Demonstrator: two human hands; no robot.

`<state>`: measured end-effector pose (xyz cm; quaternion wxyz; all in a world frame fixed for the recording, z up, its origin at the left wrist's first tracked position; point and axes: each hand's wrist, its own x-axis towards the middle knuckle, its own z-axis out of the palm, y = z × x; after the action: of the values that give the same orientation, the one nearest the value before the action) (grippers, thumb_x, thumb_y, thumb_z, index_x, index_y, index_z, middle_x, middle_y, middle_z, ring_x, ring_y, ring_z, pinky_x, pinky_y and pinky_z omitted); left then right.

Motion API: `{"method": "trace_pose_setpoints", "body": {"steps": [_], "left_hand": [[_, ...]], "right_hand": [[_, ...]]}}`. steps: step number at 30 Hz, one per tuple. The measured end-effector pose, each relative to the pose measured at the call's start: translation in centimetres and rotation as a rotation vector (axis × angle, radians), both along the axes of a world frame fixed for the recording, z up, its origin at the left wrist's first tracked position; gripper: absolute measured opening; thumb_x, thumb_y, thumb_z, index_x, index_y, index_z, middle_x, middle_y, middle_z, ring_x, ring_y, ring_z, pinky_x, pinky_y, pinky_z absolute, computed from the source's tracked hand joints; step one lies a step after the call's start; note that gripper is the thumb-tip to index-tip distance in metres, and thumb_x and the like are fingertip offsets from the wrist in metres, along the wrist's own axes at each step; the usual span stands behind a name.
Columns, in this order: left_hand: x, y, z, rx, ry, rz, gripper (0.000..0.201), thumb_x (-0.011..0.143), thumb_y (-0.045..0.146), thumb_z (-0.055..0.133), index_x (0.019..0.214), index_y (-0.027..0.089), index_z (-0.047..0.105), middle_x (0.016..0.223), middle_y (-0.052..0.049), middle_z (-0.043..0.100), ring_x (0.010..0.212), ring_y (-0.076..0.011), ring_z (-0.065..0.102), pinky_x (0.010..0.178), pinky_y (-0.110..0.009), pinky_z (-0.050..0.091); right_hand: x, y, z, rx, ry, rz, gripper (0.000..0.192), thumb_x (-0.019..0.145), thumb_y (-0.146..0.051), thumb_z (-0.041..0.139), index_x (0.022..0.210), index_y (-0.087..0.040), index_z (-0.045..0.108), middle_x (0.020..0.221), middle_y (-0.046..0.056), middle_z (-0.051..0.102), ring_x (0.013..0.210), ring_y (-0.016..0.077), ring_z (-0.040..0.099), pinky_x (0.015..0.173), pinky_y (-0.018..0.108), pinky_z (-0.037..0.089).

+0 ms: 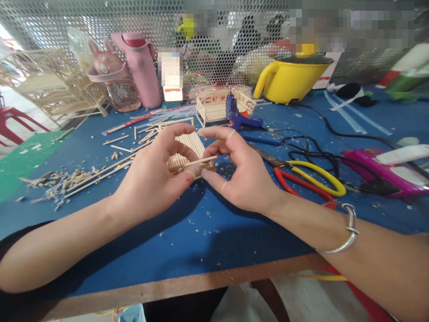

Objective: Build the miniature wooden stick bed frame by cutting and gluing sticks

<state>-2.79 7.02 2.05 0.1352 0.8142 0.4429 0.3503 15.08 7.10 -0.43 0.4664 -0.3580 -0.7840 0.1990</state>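
Between both hands is a small model of pale wooden sticks (193, 139), with a panel of sticks side by side and a thin rail along its near edge. My left hand (150, 172) curls round its left side, thumb against the near edge. From the right, my right hand (246, 174) pinches the near right corner, thumb below the rail and fingers bent behind it. Fingers hide part of the model. Past it, a blue glue gun (233, 112) stands nozzle up before a finished stick frame (208, 114).
Loose sticks (97, 179) and scraps lie at left. Scissors with red and yellow handles (311, 179) lie beside my right forearm. A magenta device (385, 172), black cables (355, 134), yellow pot (291, 78), pink tumbler (142, 71) and phone (172, 76) stand around the blue table (187, 250).
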Motion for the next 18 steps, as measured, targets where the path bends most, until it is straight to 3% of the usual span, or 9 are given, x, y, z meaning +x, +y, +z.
{"method": "trace_pose_setpoints", "body": {"steps": [10,18], "left_hand": [[0.06,-0.16,-0.13,-0.029,-0.049,-0.019,0.053,0.078,0.022,0.059,0.127,0.02,0.039,0.095,-0.003,0.068,0.082,-0.0145,0.065,0.071,-0.027,0.053],[0.15,-0.15,-0.25,-0.041,-0.072,-0.028,0.053,0.076,0.02,0.058,0.126,0.02,0.04,0.093,-0.003,0.068,0.081,-0.0153,0.066,0.067,-0.027,0.053]], "right_hand": [[0.04,0.01,0.11,0.054,-0.026,-0.049,0.046,0.076,-0.01,0.061,0.119,-0.02,0.05,0.093,0.001,0.065,0.088,0.0154,0.063,0.085,0.033,0.05],[-0.08,0.18,0.1,-0.02,0.051,-0.02,0.04,0.078,-0.012,0.061,0.116,-0.022,0.053,0.097,0.001,0.068,0.087,0.0156,0.066,0.084,0.035,0.052]]}}
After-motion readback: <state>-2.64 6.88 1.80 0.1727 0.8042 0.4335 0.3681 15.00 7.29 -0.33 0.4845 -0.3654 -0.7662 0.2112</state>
